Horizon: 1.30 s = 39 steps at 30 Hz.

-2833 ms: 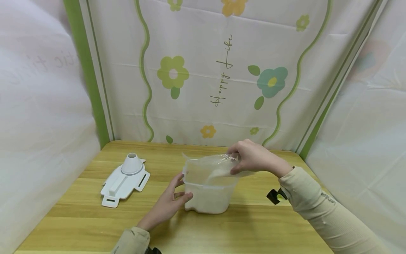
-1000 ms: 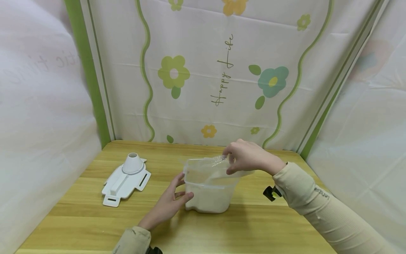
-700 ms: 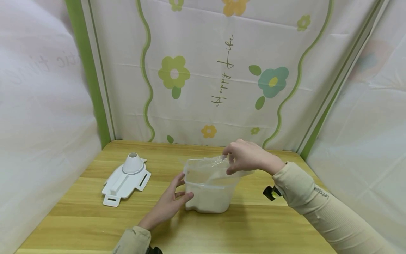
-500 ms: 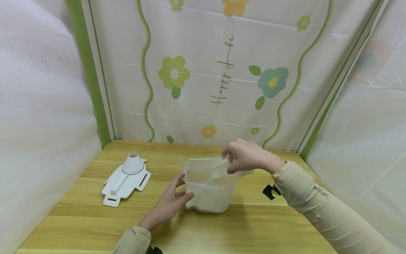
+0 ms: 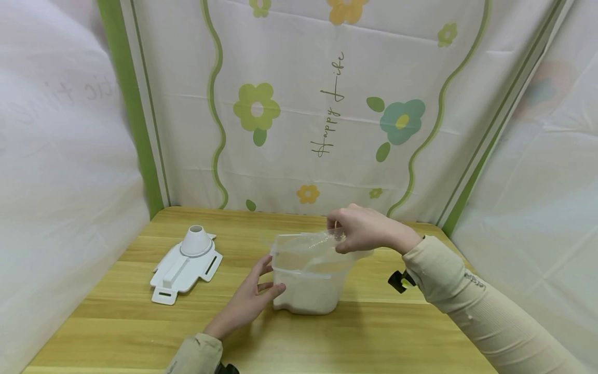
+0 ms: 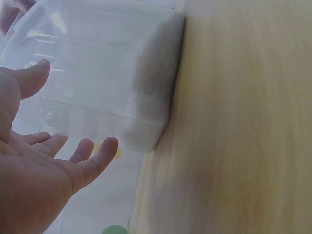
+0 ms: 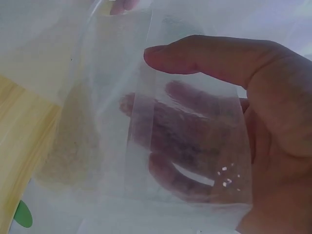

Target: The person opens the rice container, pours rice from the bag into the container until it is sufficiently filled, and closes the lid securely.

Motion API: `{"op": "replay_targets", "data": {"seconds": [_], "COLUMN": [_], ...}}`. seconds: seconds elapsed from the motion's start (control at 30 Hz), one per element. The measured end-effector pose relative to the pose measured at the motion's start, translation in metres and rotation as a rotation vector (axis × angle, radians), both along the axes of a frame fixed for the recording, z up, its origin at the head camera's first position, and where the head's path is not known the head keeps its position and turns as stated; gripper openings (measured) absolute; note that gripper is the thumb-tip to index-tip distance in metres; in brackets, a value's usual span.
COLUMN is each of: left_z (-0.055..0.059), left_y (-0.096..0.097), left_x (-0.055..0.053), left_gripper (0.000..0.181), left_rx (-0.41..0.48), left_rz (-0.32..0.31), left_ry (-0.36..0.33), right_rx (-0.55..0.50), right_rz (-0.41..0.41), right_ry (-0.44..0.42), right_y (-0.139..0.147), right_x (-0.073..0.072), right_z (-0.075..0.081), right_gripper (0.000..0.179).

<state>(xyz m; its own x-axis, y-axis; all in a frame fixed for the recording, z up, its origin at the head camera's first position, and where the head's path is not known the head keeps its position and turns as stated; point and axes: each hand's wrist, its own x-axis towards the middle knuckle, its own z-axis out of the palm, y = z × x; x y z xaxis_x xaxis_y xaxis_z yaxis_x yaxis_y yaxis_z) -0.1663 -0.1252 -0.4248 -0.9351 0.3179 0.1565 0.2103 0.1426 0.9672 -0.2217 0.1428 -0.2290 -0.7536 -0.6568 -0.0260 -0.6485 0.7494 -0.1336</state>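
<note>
A translucent plastic bin (image 5: 308, 293) stands upright on the table, its lower part filled with a pale, rice-like grain. Over its open top lies a clear plastic bag (image 5: 314, 243), tilted with its body reaching into the bin. My right hand (image 5: 362, 229) grips the bag's bottom end from the right; through the film in the right wrist view, curled fingers (image 7: 180, 131) and a few white grains in the corner show. Against the bin's left side rests my left hand (image 5: 252, 295), thumb on the front and spread, fairly straight fingers (image 6: 100, 158) along the side.
A white plate-like lid (image 5: 179, 272) with a cone-shaped spout (image 5: 196, 241) and slotted tabs lies on the left of the wooden table (image 5: 117, 332). White flower-printed curtains (image 5: 299, 130) enclose the table at the back and both sides.
Since the earliest frame, my right hand has shifted slightly left and the bag sits lower over the bin. Its fingers have just curled further into the bag. My left hand and the bin stay put.
</note>
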Motion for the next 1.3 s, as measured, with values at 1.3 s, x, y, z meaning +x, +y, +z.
{"op": "replay_targets", "data": {"seconds": [1.3], "left_z": [-0.002], "left_y": [0.001], "left_x": [-0.002], "left_gripper": [0.079], "left_rx": [-0.013], "left_rz": [0.008], "left_ry": [0.027], "right_rx": [0.007], "right_rz": [0.114], "right_ry": [-0.201], "right_y": [-0.01], "right_x": [-0.005], "right_z": [0.02], "right_gripper": [0.022]}}
